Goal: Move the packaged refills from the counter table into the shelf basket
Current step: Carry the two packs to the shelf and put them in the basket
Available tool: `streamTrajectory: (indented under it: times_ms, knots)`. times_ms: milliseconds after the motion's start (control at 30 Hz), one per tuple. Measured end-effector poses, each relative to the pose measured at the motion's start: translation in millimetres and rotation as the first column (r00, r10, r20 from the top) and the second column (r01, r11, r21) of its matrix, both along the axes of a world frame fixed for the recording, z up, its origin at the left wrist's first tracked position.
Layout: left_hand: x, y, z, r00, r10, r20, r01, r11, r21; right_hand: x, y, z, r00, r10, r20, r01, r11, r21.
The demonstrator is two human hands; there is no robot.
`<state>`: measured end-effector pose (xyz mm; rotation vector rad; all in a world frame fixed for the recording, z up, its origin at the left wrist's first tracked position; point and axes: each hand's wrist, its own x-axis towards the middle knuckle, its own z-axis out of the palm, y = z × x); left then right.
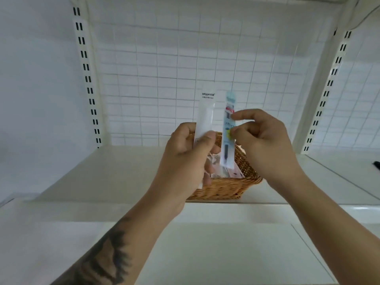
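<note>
A: What is held by the left hand point(185, 159)?

B: A white refill packet point(206, 118) is gripped upright, the thumb pressed across its front and the other fingers curled behind it. Near the top, above the thumb, dark print is seen that seems to read "bikoon", followed by two characters and a smaller line beneath; none of that can be made out with certainty. A small printed patch just beside the thumb tip is too blurred to be read.

A: And the right hand point(265, 140)?

B: A clear and pale blue refill packet point(227, 130) is pinched at its right edge between the thumb and the curled fingers. A red label band lies just above the index fingertip, a yellow-green mark is touched by the thumb, and a dark refill is seen through the plastic below the fingers. The writing on it cannot be read.

A: Where are the two packets?

B: Both are held side by side, just apart, above a wicker basket point(226, 188) set on the white shelf point(115, 171). Other packets point(230, 172), lying flat in the basket, are glimpsed below the fingertips.
</note>
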<state>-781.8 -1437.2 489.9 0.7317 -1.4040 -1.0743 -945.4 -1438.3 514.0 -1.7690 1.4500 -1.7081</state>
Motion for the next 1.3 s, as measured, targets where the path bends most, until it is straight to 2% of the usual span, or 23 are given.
streamTrajectory:
  times_ms: [67,200,333,500,600,767,833,933,1100,1200,1300]
  knots:
    - [6.0,-3.5,-0.5,1.0,0.011,0.014,-0.011,1.0,0.021,-12.2,-22.5,2.0,0.989,-0.079,-0.126,0.102,0.978,0.181]
    - [13.7,-6.5,-1.3,1.0,-0.014,-0.021,0.015,0.997,0.078,-21.2,-46.1,2.8,0.906,-0.015,-0.422,0.215,0.877,0.431]
    - [16.6,-6.6,-2.4,0.999,-0.02,-0.049,0.025,0.994,0.103,-15.3,-58.2,-4.4,0.733,0.013,-0.681,0.38,0.822,0.425]
    - [18.7,-4.0,-5.6,0.997,-0.031,-0.074,0.042,0.989,0.14,-8.7,-57.6,-13.0,0.641,0.003,-0.767,0.437,0.82,0.369]
    - [20.0,-1.4,-6.2,0.998,-0.024,-0.064,0.033,0.989,0.145,-7.8,-54.6,-13.1,0.642,-0.011,-0.767,0.424,0.838,0.343]
    - [22.0,-1.2,-6.7,0.999,0.041,-0.028,-0.036,0.987,0.159,-14.2,-39.2,-5.5,0.708,-0.073,-0.703,0.348,0.902,0.257]
    - [22.1,-0.2,-5.1,0.999,0.03,-0.03,-0.024,0.981,0.191,-11.5,-24.1,-1.1,0.765,-0.084,-0.638,0.254,0.95,0.179]
    - [20.3,3.0,-3.7,0.995,0.007,-0.097,0.017,0.969,0.245,-2.0,5.0,-0.3,0.885,-0.063,-0.462,0.09,0.995,0.037]
    - [16.6,1.8,-6.9,0.989,0.092,-0.112,-0.072,0.983,0.169,24.3,39.5,-17.0,0.931,0.073,-0.358,-0.136,0.979,-0.154]
    - [11.7,7.4,-4.9,0.978,0.031,-0.207,0.008,0.983,0.183,34.1,39.2,-23.3,0.926,0.068,-0.371,-0.156,0.964,-0.213]
    - [8.5,14.6,1.7,0.968,-0.033,-0.249,0.081,0.979,0.185,36.1,35.3,-20.7,0.95,0.068,-0.303,-0.14,0.965,-0.223]
